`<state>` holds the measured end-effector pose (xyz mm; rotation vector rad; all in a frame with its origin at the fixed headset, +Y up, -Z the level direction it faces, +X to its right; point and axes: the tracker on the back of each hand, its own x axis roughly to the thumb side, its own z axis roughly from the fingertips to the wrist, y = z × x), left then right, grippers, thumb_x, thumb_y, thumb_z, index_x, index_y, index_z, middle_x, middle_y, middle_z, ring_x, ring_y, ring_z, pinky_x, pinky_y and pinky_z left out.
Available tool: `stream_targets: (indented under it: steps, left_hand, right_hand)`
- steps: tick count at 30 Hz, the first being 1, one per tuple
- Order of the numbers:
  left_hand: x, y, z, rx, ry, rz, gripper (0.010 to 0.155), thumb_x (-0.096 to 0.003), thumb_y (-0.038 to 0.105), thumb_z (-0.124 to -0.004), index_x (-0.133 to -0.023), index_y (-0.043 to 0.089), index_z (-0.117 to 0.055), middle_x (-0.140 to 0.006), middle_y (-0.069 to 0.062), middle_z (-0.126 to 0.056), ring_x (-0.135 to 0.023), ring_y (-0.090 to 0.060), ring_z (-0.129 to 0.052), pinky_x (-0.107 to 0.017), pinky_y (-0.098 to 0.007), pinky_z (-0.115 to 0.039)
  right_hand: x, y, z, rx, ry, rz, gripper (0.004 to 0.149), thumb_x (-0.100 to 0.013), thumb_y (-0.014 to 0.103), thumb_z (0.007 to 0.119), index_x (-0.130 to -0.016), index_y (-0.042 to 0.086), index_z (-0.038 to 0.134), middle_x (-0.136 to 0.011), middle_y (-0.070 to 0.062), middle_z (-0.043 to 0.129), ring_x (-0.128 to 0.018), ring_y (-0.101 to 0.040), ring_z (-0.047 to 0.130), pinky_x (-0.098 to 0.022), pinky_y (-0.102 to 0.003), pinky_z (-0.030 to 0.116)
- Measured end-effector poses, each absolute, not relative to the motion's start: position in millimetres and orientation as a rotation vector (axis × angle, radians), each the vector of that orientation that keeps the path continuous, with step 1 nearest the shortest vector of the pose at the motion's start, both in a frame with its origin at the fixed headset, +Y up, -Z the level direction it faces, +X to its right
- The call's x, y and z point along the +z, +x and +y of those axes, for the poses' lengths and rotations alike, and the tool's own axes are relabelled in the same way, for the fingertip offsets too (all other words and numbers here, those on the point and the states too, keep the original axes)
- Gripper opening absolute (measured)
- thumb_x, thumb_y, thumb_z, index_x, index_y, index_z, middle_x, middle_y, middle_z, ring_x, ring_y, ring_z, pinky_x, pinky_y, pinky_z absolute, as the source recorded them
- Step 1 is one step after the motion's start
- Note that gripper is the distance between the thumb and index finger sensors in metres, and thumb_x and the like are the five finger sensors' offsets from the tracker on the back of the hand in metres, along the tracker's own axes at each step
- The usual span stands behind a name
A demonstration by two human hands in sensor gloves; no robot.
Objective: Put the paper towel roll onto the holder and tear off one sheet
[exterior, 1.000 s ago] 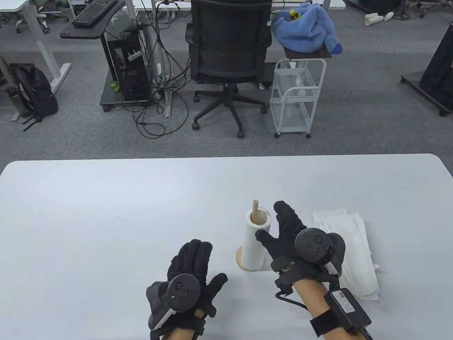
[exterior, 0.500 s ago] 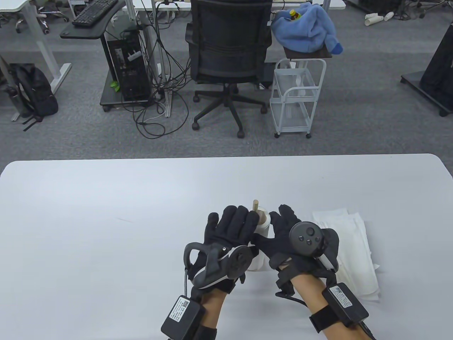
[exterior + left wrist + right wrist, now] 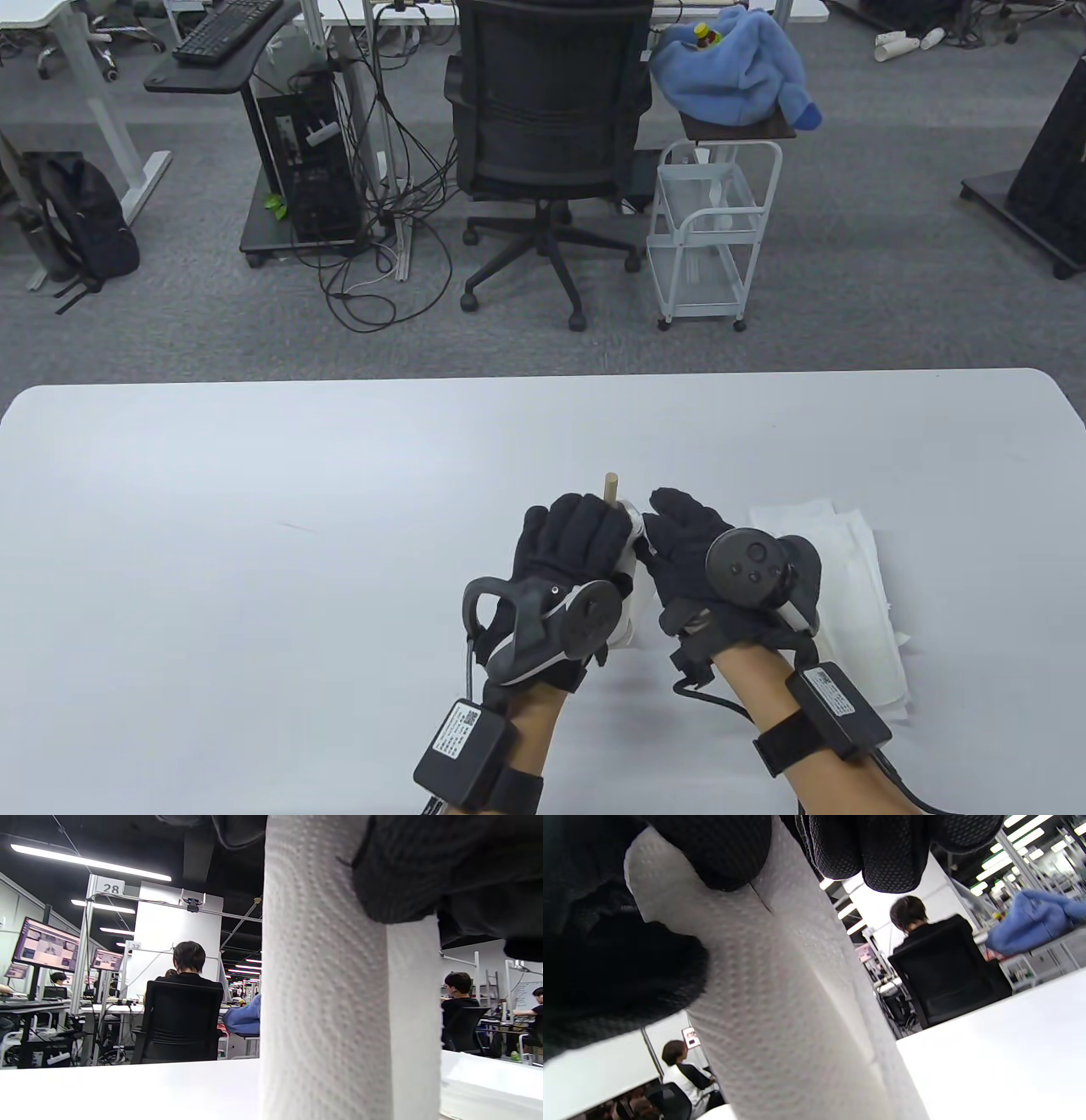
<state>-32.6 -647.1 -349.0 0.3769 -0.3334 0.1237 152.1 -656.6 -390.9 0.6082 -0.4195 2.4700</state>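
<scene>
The white paper towel roll stands upright on the holder, whose wooden rod tip pokes out above it. My left hand grips the roll's top and left side with curled fingers. From the other side, my right hand curls round the roll's upper right. In the right wrist view the fingers and thumb press into the embossed roll. The left wrist view has the roll filling the middle under a gloved finger. The holder's base is hidden behind my hands.
A flat stack of white paper towels lies on the white table just right of my right hand. Beyond the far table edge stand an office chair and a white wire cart.
My left hand moved from the table's front up to the roll and curled its fingers over the top. My right hand closed in from an open pose onto the roll's right side.
</scene>
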Motion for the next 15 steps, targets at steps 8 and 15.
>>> stream_targets:
  steps: [8, 15]
  left_hand:
    - [-347.0, -33.5, -651.7, 0.206, 0.392, -0.346, 0.073, -0.0482, 0.047, -0.079, -0.104, 0.044, -0.031, -0.110, 0.009, -0.028, -0.108, -0.036, -0.040, -0.079, -0.061, -0.037]
    - [-348.9, -38.2, -655.2, 0.216, 0.376, -0.374, 0.071, -0.0497, 0.046, -0.074, -0.104, 0.045, -0.028, -0.111, 0.012, -0.023, -0.111, -0.034, -0.034, -0.080, -0.062, -0.034]
  right_hand:
    - [-381.0, 153.0, -666.3, 2.594, 0.824, -0.601, 0.041, -0.051, 0.035, 0.073, -0.088, 0.018, 0.074, -0.104, -0.015, 0.056, -0.087, -0.043, 0.070, -0.067, -0.060, 0.053]
    - [-374.9, 151.1, -669.7, 2.657, 0.889, -0.670, 0.041, -0.051, 0.035, 0.073, -0.088, 0.017, 0.073, -0.103, -0.013, 0.057, -0.087, -0.042, 0.069, -0.067, -0.060, 0.052]
